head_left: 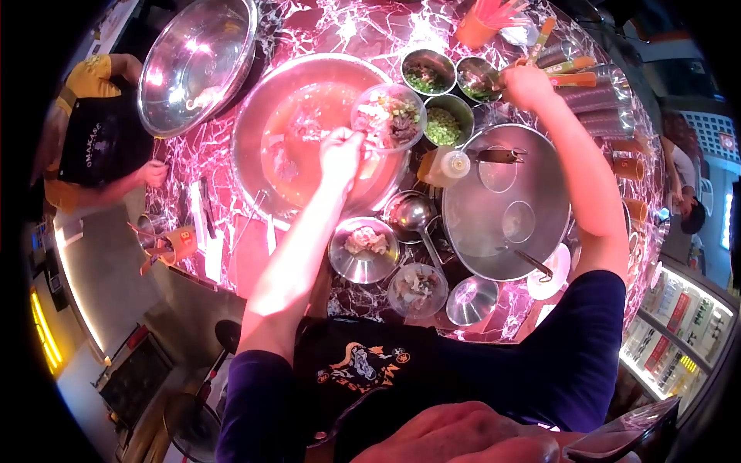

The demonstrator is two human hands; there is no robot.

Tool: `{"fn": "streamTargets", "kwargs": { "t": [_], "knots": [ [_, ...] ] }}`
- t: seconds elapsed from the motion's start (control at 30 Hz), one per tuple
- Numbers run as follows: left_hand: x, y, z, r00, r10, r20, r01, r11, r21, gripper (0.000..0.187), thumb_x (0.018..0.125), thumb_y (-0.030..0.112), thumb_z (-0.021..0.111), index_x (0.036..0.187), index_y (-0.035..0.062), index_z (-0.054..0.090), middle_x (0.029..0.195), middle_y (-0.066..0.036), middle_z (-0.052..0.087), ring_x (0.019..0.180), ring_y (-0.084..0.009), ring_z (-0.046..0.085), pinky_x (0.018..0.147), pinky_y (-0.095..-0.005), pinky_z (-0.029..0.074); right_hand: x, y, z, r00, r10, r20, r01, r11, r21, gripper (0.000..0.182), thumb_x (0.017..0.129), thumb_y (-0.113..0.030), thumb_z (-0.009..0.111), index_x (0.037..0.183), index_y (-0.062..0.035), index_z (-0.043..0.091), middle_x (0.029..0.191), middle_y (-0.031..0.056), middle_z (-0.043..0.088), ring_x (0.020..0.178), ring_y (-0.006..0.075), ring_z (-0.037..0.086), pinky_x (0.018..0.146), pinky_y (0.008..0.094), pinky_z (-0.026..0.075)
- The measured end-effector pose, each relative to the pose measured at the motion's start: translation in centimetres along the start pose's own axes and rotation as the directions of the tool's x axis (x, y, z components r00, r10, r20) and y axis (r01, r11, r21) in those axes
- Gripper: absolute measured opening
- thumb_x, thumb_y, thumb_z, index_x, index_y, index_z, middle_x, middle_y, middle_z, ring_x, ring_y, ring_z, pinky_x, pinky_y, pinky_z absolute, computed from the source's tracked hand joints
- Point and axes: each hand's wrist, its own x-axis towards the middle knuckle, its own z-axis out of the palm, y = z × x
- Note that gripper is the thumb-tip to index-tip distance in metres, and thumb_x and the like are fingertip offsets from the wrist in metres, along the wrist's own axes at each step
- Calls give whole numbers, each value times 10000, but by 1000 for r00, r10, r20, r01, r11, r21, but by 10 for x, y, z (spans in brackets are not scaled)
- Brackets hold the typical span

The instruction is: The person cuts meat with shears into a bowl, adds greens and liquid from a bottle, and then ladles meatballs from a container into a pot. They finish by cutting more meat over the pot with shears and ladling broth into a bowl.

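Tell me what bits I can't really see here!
From the head view:
Bottom of the basin: hidden by cloudy liquid.
Whether the right hand holds anything: its own back hides that.
Upper rim of the big steel bowl: cut by picture edge.
Shelf labels: too small to read.

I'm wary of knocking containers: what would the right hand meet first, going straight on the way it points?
The right hand would probably meet the small metal container beside it, though depth is unclear; it may pass above.

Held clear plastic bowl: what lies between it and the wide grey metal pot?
Head view: round metal container of chopped greens and pale plastic bottle.
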Motion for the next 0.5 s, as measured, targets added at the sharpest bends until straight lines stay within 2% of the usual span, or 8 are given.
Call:
{"fn": "streamTargets", "kwargs": {
  "t": [0.03,0.1,0.17,0.23,0.3,0.37,0.4,0.5],
  "knots": [
    [-1,0,-1,1000,-8,16,8,1000,4,107,861,2,554,754,6,554,705,-109,634,581,-164,601,543,-256,511,-2,5,0,999,28,-28,-28,1000,9,211,769,-207,627,924,-86,704,930,160,696,896,332,676,787,431,543],
    [-2,2,1,1000,-4,12,3,1000,12,103,860,2,558,757,6,555,705,-109,635,585,-163,605,545,-254,510,-19,15,-16,987,-32,-158,56,987,149,167,777,-248,655,893,-148,720,901,111,694,847,320,666,748,438,529],
    [1,-1,-1,1000,13,14,-13,1000,18,104,853,3,575,750,7,559,697,-107,636,597,-161,613,550,-255,509,-40,17,-41,973,12,-230,68,940,334,155,791,-226,672,902,-126,713,854,112,688,801,304,662,715,420,513],
    [-3,5,1,999,36,16,-36,999,7,114,844,-1,586,734,6,560,692,-110,636,600,-162,616,551,-260,510,-53,8,-63,983,14,-185,92,828,552,177,815,-136,681,977,-72,709,843,113,702,760,241,676,705,345,516],
    [-1,2,-2,997,76,4,-76,989,125,133,839,-8,589,712,10,554,685,-107,630,595,-165,614,553,-262,512,-56,-17,-62,987,-73,-142,160,480,863,214,823,-130,689,1021,-51,696,859,129,706,788,215,677,717,338,513],
    [-7,3,-1,999,45,-8,-45,997,59,150,834,-14,591,694,16,546,671,-97,617,585,-162,602,547,-265,508,-63,-60,-65,953,-114,-281,279,692,666,259,827,-160,692,1064,-56,687,853,134,700,787,210,670,714,342,508],
    [-10,5,-1,1000,28,-6,-28,999,39,158,836,-14,590,689,19,544,666,-93,611,581,-160,596,548,-266,509,-63,-73,-64,970,-124,-207,231,726,648,280,828,-187,689,1077,-60,687,865,148,694,784,231,666,718,349,505],
    [-21,9,-8,1000,10,-15,-10,1000,-10,166,842,-15,586,685,21,542,662,-89,605,575,-157,587,550,-267,511,-76,-74,-78,970,-95,-222,216,754,621,288,826,-225,692,1063,-62,688,871,165,687,790,254,661,730,356,502]
  ]
}}
